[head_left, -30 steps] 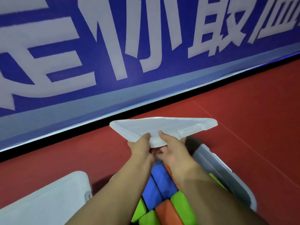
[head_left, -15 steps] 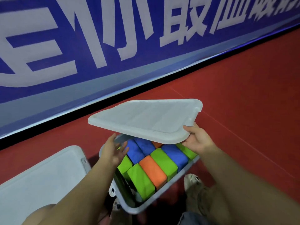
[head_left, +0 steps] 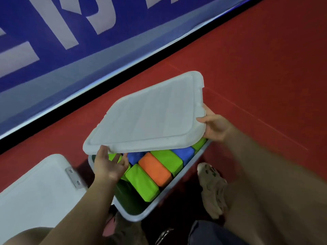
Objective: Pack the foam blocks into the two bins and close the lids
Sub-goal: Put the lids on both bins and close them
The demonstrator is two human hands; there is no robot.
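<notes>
A blue banner [head_left: 70, 50] with big pale characters runs across the top of my view, and below it the red floor [head_left: 265, 68] spreads out to the right. At the lower left sits the first bin [head_left: 35, 195], its white lid already down and a grey latch [head_left: 74, 176] showing at its near corner.

In front of me stands the second bin [head_left: 155, 200], grey-walled and open, just beside the first one. I hold its white lid [head_left: 150, 117] tilted above it, so that the lid hides the far half of the bin, while the near edge of the lid stays lifted off the rim.

My right hand [head_left: 215, 128] grips the lid's right edge, thumb curled on top and fingers underneath. My left hand [head_left: 109, 165] is under the lid's near-left corner, palm up, fingers spread and fairly straight, the tips touching the underside of the lid.

Inside the bin the foam blocks lie packed side by side: a green block [head_left: 141, 183] nearest me, an orange block [head_left: 155, 171] touching it, then another green one [head_left: 168, 160] and a blue block [head_left: 184, 153] farther right. More blue and green pieces show under the lid's edge.

My shoe [head_left: 212, 188] rests on the floor just right of the bin.
</notes>
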